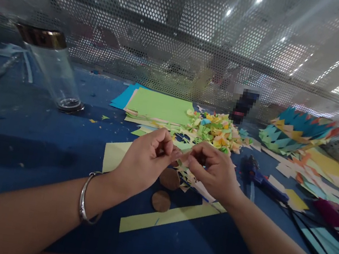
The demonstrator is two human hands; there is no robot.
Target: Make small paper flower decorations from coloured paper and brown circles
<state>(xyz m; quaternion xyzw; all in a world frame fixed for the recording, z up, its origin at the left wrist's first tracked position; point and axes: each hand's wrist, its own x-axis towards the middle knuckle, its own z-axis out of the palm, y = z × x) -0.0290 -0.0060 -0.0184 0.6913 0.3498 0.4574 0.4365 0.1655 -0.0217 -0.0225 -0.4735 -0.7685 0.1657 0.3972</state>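
Note:
My left hand [143,162] and my right hand [214,170] meet over the middle of the table, thumbs and fingers pinched. Between the fingertips shows a small pale-green piece of paper [179,162], largely hidden by them. Just below my hands lie two brown round discs [161,201], one partly covered by my left hand. A long yellow-green paper strip [169,217] with a small blue mark lies nearer to me. Beyond my hands is a heap of small folded paper pieces [218,129] in green, yellow and orange. Cut scraps lie under my right hand.
Coloured paper sheets [163,105] are stacked at the back. A clear bottle [56,72] with a gold lid stands left. On the right are a blue glue gun [264,183], a magenta tool [336,220], dark cables and a zigzag-edged paper ring [296,134]. Perforated metal [183,46] borders the table.

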